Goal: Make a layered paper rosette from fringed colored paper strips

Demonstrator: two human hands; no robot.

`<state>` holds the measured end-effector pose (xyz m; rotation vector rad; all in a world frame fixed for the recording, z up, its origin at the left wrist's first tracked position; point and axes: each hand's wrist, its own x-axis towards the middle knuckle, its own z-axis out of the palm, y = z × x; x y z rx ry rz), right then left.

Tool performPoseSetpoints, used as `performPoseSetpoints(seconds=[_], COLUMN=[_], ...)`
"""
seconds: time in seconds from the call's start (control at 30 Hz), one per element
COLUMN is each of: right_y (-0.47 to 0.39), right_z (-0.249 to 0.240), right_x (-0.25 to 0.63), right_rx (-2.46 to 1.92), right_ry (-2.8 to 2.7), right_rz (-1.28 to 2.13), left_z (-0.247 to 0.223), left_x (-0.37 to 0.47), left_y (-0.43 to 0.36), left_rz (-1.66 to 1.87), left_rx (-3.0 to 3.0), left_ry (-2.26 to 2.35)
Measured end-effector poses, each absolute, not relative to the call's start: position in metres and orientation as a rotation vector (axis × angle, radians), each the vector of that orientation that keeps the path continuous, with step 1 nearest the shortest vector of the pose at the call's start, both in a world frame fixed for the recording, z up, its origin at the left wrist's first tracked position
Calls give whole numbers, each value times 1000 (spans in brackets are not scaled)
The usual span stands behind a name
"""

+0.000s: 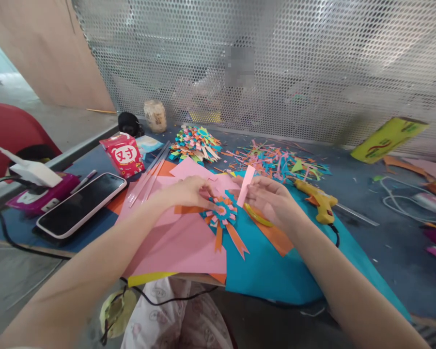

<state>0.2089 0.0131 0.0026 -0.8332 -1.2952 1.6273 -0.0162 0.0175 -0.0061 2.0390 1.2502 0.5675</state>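
Note:
A small paper rosette [221,211], blue, pink and orange with two notched orange tails, lies where the pink and blue sheets meet. My left hand [192,193] reaches over its left side, thumb and fingers closed on its edge. To the right, my right hand [271,199] pinches a pink paper strip [245,186], which stands up tilted between thumb and fingers. Under that hand shows a yellow curved thing [258,216], mostly hidden; I cannot tell its kind. A pink paper sheet [178,242] and a blue paper sheet [272,271] lie beneath.
A yellow glue gun [317,198] lies right of my right hand. Behind are a rosette pile [194,144] and paper scraps [279,160]. At left are clear glue sticks [150,174], a red packet [124,154], a phone [82,203] and a power strip [45,191]. Perforated metal [276,63] stands behind.

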Motion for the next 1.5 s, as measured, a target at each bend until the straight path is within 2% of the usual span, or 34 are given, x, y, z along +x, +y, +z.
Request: performPoseSetpoints(seconds=[0.27,0.5,0.8,1.0,1.27,1.5], right_y=[20,10,10,12,7,8], right_z=[-16,-3,-2,1,6,3], right_x=[207,202,204,209,211,206], right_rx=[-977,-862,-912,-912,-851,-793], right_ry=[-1578,-1418,-1397,-1305,-1398,-1380], right_rz=[1575,1713,1758,1703,1733,1691], left_z=[0,6,-5,-8,-6,8], left_x=[-10,-1,8,11,8,1], left_y=[9,0,-5,-5,-1,9], left_rz=[393,303,407,453,812,1206], left_rx=[2133,2220,2283,2012,1693,1525], left_ry=[1340,1452,1294,1244,980,958])
